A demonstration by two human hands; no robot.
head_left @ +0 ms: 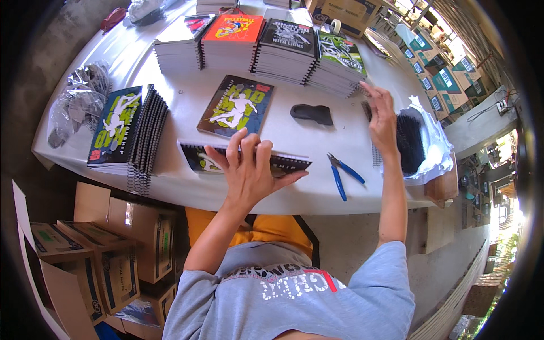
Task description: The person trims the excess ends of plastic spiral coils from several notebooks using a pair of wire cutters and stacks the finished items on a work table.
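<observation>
My left hand [247,173] is closed on a notebook [195,159], holding it on its long edge at the table's near side. A row of punched holes runs along the notebook's upper edge, and its dark cover shows partly behind my fingers. My right hand [383,120] is raised at the right, its fingers bent around a thin black spiral binding coil [375,152]; the grip is partly hidden. Beside that wrist lies a bundle of black coils [410,141] on white plastic [439,153]. Blue-handled cutting pliers [343,170] lie partly opened between my hands.
Another notebook [237,106] lies flat ahead, with a black curved object [311,114] to its right. Bound notebooks [122,130] are stacked at the left, near clear plastic wrap [82,99]. More stacks [232,45] line the back. Cardboard boxes [116,272] stand at the lower left.
</observation>
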